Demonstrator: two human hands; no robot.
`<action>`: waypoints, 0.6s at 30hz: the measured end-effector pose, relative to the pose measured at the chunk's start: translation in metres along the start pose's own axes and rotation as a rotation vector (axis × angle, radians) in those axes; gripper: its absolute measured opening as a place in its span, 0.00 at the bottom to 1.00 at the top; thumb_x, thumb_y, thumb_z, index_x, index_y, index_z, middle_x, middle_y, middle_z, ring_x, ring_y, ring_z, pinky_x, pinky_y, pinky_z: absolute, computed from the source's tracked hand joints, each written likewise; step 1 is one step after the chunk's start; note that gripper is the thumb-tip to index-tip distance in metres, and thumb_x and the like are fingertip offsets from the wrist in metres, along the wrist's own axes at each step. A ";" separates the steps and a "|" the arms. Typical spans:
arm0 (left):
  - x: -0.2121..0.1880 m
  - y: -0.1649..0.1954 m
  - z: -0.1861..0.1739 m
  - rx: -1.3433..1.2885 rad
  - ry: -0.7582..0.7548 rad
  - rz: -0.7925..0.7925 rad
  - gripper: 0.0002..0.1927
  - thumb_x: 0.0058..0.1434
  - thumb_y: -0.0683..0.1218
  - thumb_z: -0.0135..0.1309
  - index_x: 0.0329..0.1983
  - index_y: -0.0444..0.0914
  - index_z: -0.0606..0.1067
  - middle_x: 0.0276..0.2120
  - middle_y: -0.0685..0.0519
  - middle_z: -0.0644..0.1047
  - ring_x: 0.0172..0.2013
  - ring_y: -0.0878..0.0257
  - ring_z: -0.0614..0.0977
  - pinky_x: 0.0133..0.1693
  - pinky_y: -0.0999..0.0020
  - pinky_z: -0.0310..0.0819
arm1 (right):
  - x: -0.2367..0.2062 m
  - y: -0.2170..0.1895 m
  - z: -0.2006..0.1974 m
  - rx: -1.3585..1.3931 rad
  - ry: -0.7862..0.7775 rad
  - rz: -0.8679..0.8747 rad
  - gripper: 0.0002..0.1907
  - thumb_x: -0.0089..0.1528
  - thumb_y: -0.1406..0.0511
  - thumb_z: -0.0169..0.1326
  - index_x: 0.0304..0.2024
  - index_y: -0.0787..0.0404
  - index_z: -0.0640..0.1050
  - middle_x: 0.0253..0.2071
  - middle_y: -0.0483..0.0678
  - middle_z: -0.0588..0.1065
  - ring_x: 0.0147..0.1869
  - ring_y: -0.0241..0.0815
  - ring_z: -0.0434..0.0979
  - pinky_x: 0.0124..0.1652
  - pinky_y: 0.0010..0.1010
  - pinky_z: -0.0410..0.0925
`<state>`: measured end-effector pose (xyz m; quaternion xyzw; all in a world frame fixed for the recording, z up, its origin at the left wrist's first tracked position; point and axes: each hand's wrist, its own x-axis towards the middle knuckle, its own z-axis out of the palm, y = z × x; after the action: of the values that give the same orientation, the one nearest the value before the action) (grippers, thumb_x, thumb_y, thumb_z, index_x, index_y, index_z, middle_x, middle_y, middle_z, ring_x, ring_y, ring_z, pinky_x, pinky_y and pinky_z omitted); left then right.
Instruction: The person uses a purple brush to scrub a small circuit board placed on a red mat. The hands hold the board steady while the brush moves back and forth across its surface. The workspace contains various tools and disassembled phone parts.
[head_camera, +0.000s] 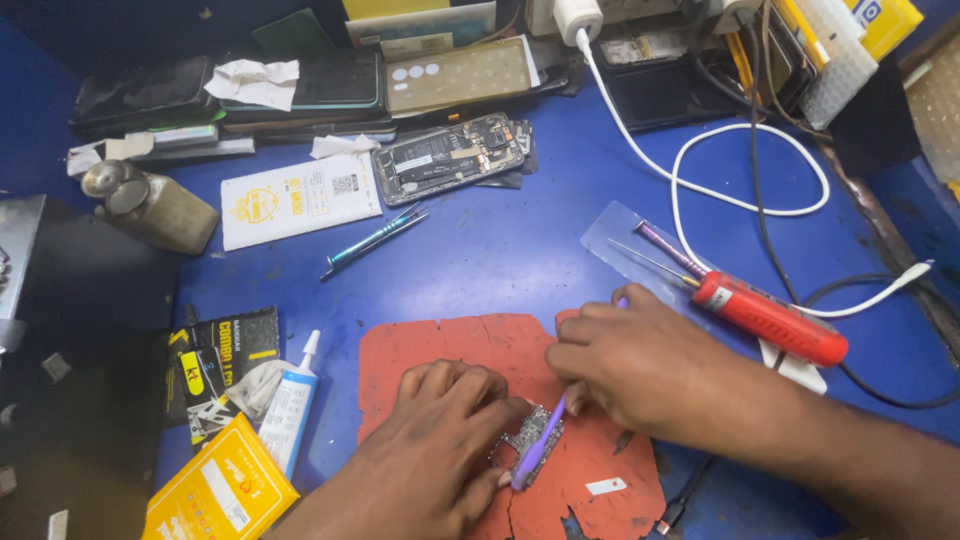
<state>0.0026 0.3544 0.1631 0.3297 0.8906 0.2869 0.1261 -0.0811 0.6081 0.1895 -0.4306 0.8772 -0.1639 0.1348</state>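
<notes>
Left hand (440, 430) clamps the small circuit board (522, 437) against the red mat (450, 345), steadying it; right hand (625, 360) pinches the purple brush (540, 445) across it.

A blue surface (520, 250) is seen, cluttered throughout. A red electric screwdriver (768, 317) is laid at the right, with a white cable (745, 205) looped behind it. An opened phone (448, 157) with its internals exposed is placed near the middle back, beside a white packet (298, 200). Teal tweezers (375, 241) are laid just in front of it. A white glue tube (290, 408) and a yellow packet (222, 493) are found at the lower left. A metal dispenser bottle (150, 204) is lying at the left.
</notes>
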 end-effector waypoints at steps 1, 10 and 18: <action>0.000 0.000 0.000 0.006 0.005 0.005 0.28 0.52 0.45 0.59 0.58 0.38 0.73 0.51 0.43 0.69 0.57 0.42 0.67 0.58 0.46 0.59 | 0.000 0.001 0.000 0.002 0.015 -0.021 0.09 0.49 0.62 0.62 0.31 0.53 0.78 0.38 0.42 0.76 0.48 0.47 0.75 0.43 0.45 0.62; -0.002 0.002 -0.001 0.012 -0.003 0.000 0.26 0.53 0.45 0.58 0.58 0.38 0.73 0.51 0.43 0.69 0.57 0.42 0.67 0.58 0.47 0.59 | -0.003 0.008 0.005 -0.039 0.063 -0.043 0.09 0.50 0.61 0.61 0.32 0.53 0.78 0.38 0.43 0.76 0.49 0.49 0.75 0.43 0.46 0.62; -0.002 0.005 -0.003 0.006 -0.025 -0.004 0.26 0.53 0.45 0.58 0.58 0.39 0.73 0.51 0.43 0.69 0.57 0.42 0.67 0.58 0.47 0.59 | -0.004 0.006 0.006 -0.070 0.072 0.016 0.06 0.52 0.64 0.59 0.31 0.52 0.77 0.36 0.41 0.76 0.46 0.45 0.75 0.43 0.44 0.62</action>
<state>0.0056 0.3546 0.1679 0.3319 0.8905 0.2797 0.1366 -0.0811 0.6133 0.1825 -0.4217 0.8902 -0.1474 0.0893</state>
